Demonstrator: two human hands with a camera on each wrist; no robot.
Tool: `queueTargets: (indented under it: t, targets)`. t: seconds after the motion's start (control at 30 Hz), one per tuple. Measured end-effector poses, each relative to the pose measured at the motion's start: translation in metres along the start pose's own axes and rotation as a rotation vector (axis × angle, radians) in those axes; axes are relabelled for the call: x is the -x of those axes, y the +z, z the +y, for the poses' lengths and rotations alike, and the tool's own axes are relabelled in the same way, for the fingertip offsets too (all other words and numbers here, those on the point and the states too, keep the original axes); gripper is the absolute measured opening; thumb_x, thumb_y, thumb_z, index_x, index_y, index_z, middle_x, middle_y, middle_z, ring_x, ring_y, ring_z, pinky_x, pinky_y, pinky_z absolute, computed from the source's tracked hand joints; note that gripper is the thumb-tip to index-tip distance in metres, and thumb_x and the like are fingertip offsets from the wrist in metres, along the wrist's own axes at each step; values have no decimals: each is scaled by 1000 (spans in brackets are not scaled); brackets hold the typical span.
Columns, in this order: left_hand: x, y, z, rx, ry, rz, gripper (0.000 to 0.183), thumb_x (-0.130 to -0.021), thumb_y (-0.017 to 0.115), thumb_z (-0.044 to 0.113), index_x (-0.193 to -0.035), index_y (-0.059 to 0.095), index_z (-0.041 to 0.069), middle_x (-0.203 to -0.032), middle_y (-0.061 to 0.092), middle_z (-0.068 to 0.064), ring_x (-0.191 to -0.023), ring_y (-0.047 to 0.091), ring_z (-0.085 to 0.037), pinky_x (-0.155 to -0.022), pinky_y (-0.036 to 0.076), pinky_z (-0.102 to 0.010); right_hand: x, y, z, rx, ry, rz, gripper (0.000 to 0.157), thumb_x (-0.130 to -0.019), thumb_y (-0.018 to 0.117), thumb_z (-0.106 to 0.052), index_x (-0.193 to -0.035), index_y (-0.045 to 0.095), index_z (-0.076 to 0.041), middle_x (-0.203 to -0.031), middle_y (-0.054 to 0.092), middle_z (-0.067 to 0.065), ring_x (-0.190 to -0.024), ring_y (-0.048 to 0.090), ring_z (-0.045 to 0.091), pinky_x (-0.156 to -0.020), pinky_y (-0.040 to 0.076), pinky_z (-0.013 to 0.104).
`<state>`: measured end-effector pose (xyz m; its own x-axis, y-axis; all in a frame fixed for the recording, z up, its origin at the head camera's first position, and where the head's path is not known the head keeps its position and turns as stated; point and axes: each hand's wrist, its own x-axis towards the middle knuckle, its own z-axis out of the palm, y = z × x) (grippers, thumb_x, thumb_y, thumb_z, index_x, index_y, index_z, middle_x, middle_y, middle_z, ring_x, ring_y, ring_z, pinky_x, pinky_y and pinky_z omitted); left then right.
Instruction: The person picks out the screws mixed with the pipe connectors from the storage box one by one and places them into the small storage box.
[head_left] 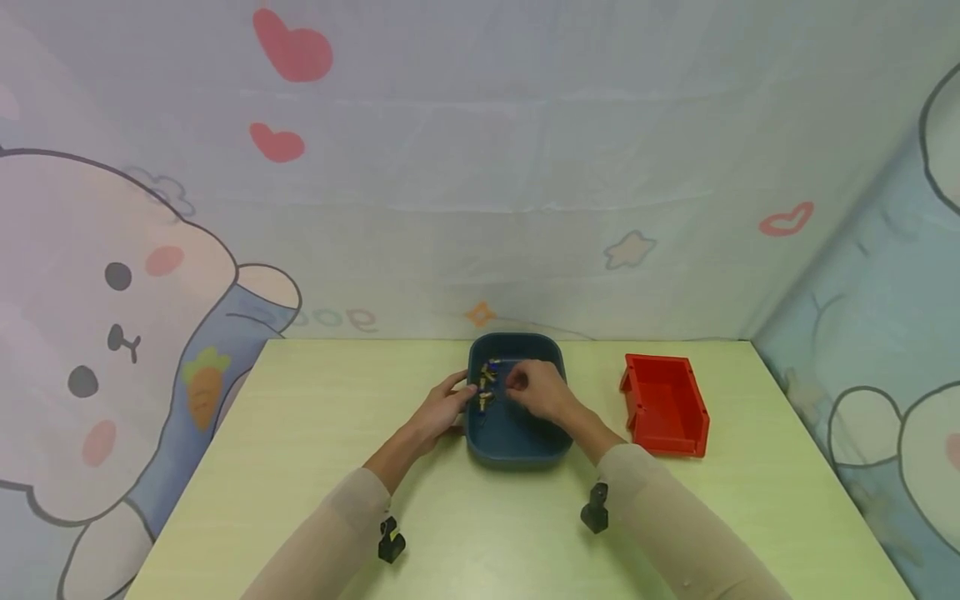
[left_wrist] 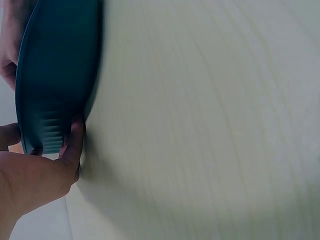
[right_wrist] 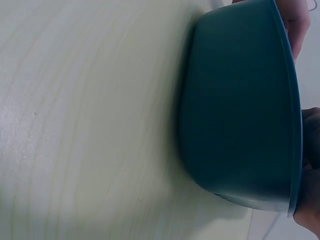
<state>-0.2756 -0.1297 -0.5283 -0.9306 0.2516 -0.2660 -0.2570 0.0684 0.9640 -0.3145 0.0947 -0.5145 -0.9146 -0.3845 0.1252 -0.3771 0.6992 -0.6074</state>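
A dark blue plastic bin [head_left: 517, 454] stands at the back middle of the table. Along its left inner side lie several small brass-coloured pieces with blue parts [head_left: 483, 402], too small to identify. My left hand [head_left: 441, 410] grips the bin's left wall, thumb at the rim and fingers against the outer side; the left wrist view shows this hand [left_wrist: 40, 172] close up. Inside the bin, my right hand [head_left: 542, 390] hovers right of the pieces with bent fingers, thumb and forefinger close together. Whether anything is between them cannot be made out. In the right wrist view, the bin's wall [right_wrist: 240, 110] partly hides this hand.
A red open-fronted bin [head_left: 666, 406] sits on the table to the right of the blue one. The pale yellow table [head_left: 330, 417] meets a patterned cloth wall [head_left: 480, 208] at its back edge. Black wrist cameras [head_left: 595, 508] hang below both sleeves.
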Motion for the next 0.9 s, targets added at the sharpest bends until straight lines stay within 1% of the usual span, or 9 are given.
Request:
queueTargets:
  t: [0.13,0.3,0.57,0.77,0.9]
  targets:
    - [0,0,0,-6,-7,-4,56,-114,51,27,-166,34,15,-146,53,-27,-134,58,-41,-82,59,-41,0,2,1,61,0,-9,9,-90,84,-7,-90,75,-7,-86,70,3,-82,66,18,-80,58,36]
    - [-1,-1,0,-18,-5,-14,57,-114,50,27,-166,33,13,-147,51,-28,-133,58,-42,-85,59,-44,0,5,2,130,-31,-18,10,-89,85,-6,-88,74,-7,-86,69,4,-81,66,20,-79,57,36]
    - [-1,0,1,-20,3,-17,57,-114,50,25,-167,32,12,-147,50,-30,-135,56,-45,-95,57,-53,-1,6,3,151,-44,-16,12,-88,85,-7,-86,73,-7,-83,69,3,-80,65,19,-79,57,37]
    - [0,0,1,-17,0,-20,57,-114,49,25,-166,31,11,-148,49,-30,-136,55,-45,-93,58,-51,-1,6,2,158,-49,-27,12,-87,85,-7,-86,72,-6,-82,68,4,-79,64,20,-79,57,38]
    - [0,-1,1,-21,-6,-15,56,-114,50,25,-166,33,12,-149,48,-29,-136,56,-44,-91,59,-48,0,7,2,186,-40,-46,12,-88,84,-6,-87,72,-6,-83,66,4,-80,63,21,-79,56,40]
